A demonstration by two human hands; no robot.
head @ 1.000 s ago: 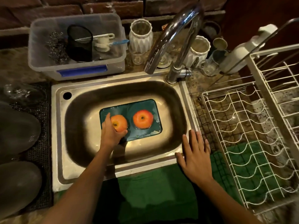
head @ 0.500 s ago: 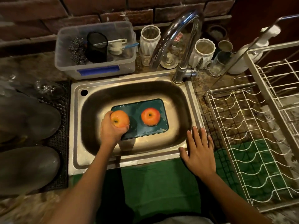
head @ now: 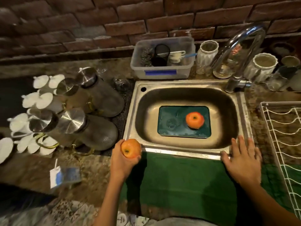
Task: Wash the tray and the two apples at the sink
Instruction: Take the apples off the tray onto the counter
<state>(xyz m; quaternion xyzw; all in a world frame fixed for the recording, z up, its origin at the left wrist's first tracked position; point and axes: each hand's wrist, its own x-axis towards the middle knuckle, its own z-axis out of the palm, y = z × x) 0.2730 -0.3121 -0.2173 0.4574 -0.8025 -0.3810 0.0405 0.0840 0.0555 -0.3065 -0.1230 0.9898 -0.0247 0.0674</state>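
Currently the left hand [head: 124,158] grips one apple [head: 131,148] at lower centre-left of the frame, fingers curled round it, just outside the near left corner of the sink [head: 184,152]. The right hand [head: 242,158] lies flat with straight fingers on the near right rim and holds nothing. The second apple [head: 195,120] sits stem-up on the right half of the dark green tray [head: 171,123], which lies flat on the basin floor at centre frame.

Handling notes, by judgement: each apple is rigid, round and light, and likely slick where wet; cup it in the palm with fingers wrapped round its widest part. The tray appears stiff and shallow, with a wet sheen; pinch it at a short edge, thumb on top. The tap [head: 241,46], upper right, shows no running water.
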